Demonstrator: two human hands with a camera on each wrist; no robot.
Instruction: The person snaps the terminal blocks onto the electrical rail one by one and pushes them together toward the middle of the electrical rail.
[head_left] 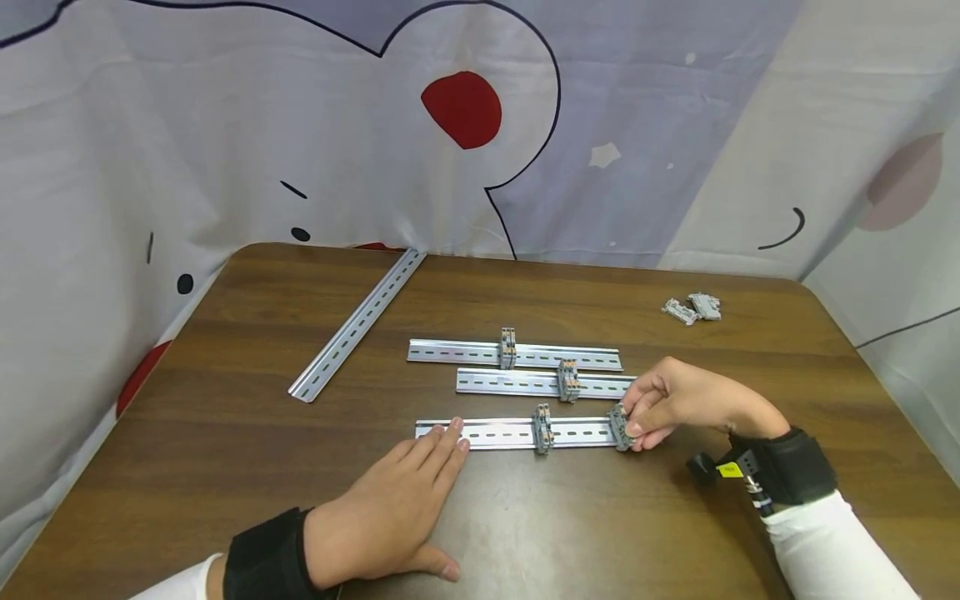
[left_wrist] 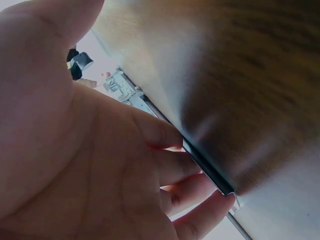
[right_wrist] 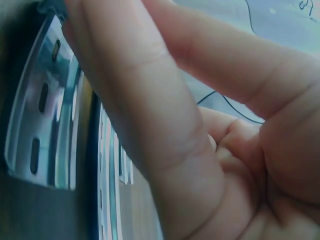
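Note:
The nearest slotted metal DIN rail (head_left: 498, 433) lies crosswise in front of me. My left hand (head_left: 382, 508), its fingers straight, rests fingertips on the rail's left end; in the left wrist view the fingers (left_wrist: 205, 210) reach over the rail's edge. Between thumb and fingers, my right hand (head_left: 686, 404) pinches a grey terminal block (head_left: 618, 427) at the rail's right part. Another terminal block (head_left: 542, 429) stands upright across the same rail, right of its middle. The right wrist view shows a slotted rail (right_wrist: 45, 100) beside the fingers, with a bit of grey block (right_wrist: 52, 7) above it.
Behind lie two parallel rails, a middle one (head_left: 510, 382) and a farther one (head_left: 450, 351), each bearing upright blocks. A longer bare rail (head_left: 356, 325) slants at the left. Loose light grey pieces (head_left: 705, 307) lie back right on the wooden table (head_left: 225, 450). A printed cloth (head_left: 300, 125) hangs behind.

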